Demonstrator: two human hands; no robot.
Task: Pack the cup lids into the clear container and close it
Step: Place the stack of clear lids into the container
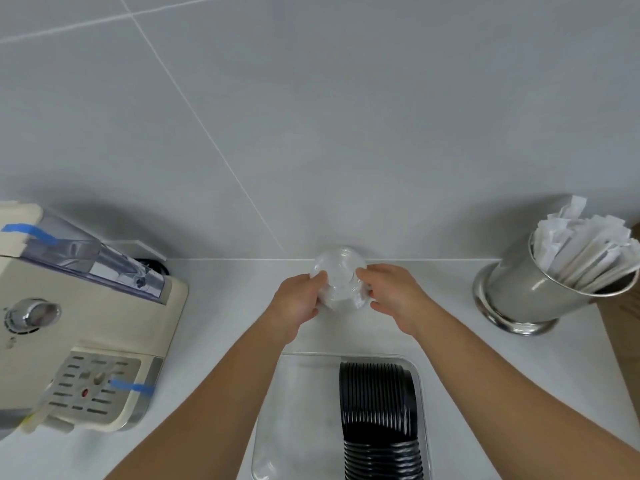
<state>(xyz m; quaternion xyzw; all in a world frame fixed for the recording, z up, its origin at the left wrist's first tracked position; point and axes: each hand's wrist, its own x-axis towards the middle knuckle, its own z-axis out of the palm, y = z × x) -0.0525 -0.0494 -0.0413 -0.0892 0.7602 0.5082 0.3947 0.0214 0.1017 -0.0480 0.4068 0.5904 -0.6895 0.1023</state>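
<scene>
Item: our left hand [298, 303] and right hand [391, 296], each grip closed on a stack of clear lids [341, 278] at 12 o'clock. At 6, clear container [273, 427] on the counter [214, 323], black lids [379, 420] inside. At 3, steel cup [519, 292] of wrapped straws [581, 244]; at 9, coffee machine [69, 323].

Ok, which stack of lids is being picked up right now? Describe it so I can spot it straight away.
Start at the counter's back edge, where it meets the tiled wall, midway between the cream coffee machine and the steel cup of wrapped straws. There the left hand and right hand grip a stack of clear lids. The black lids lie in the clear container nearer the person.
</scene>
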